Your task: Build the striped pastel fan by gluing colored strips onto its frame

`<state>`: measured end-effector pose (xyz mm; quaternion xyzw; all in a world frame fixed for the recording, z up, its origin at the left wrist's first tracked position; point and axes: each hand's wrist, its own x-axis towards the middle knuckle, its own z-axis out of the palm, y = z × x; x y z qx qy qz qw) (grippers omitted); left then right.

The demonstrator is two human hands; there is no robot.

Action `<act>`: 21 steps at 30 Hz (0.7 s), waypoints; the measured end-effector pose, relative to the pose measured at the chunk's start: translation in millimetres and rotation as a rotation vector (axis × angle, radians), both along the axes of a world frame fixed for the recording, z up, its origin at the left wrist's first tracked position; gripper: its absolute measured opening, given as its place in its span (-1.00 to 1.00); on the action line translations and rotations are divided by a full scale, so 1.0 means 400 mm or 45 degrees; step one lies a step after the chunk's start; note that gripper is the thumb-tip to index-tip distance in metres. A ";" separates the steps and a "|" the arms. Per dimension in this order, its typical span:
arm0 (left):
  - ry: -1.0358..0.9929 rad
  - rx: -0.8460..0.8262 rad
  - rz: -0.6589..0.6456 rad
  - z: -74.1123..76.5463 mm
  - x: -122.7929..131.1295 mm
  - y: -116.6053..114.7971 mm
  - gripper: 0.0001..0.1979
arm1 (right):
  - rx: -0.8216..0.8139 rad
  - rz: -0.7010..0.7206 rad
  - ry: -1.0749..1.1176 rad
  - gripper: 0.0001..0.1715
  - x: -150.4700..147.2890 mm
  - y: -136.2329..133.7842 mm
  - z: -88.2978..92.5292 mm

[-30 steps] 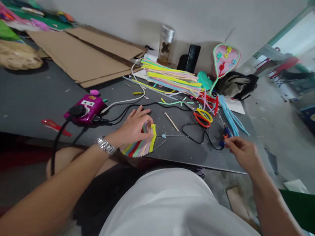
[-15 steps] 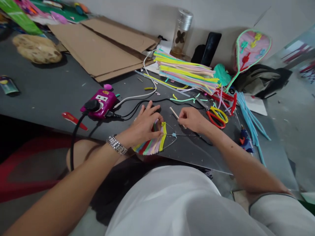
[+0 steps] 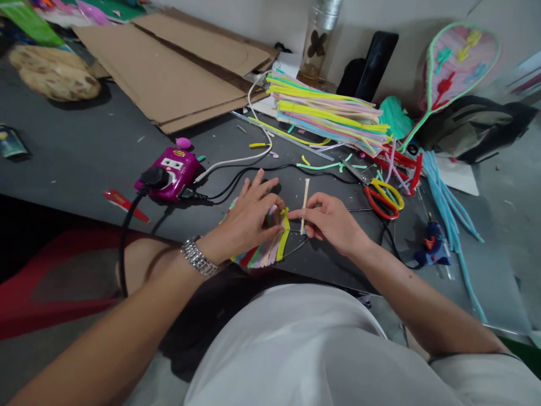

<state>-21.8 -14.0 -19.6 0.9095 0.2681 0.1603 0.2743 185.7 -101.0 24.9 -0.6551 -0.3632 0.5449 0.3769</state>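
Note:
My left hand lies with spread fingers pressing on a fan of coloured pipe-cleaner strips wrapped on a thin wire frame at the near edge of the dark table. Its wrist wears a metal watch. My right hand pinches a thin pale wooden stick, holding it upright with its lower end beside the yellow strip at the fan's right edge.
A purple power strip with black and white cables sits left of my hands. Scissors, a blue glue gun, a stack of pipe cleaners, cardboard sheets, a bottle and a decorated paddle lie beyond.
My right hand left the glue gun at the right, came across to the wooden stick, picked it up and brought it to the fan. My left hand stayed on the strips.

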 end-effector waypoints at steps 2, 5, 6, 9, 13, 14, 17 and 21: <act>-0.020 0.029 0.020 -0.006 0.000 -0.005 -0.73 | 0.000 0.000 -0.003 -0.68 -0.004 -0.001 0.001; -0.018 0.047 0.017 -0.007 -0.001 -0.013 -0.74 | -0.006 -0.001 0.007 -0.67 -0.008 -0.004 0.002; -0.013 0.059 0.011 -0.004 -0.001 -0.015 -0.75 | -0.005 0.002 0.010 -0.67 -0.009 -0.005 0.002; 0.001 0.150 0.001 0.007 -0.001 -0.024 -0.81 | 0.004 0.003 0.020 -0.67 -0.008 -0.006 0.001; 0.046 0.308 0.002 0.022 0.003 -0.039 -0.85 | 0.025 0.013 0.025 -0.64 -0.005 -0.007 -0.002; 0.056 0.334 0.004 0.025 0.003 -0.043 -0.86 | 0.027 0.016 0.024 -0.62 -0.004 -0.007 -0.002; 0.076 0.361 0.012 0.029 0.005 -0.050 -0.85 | 0.027 0.023 0.011 -0.61 -0.004 -0.009 0.000; 0.082 0.346 0.012 0.027 0.004 -0.052 -0.87 | 0.044 0.029 0.035 -0.69 -0.004 -0.013 -0.002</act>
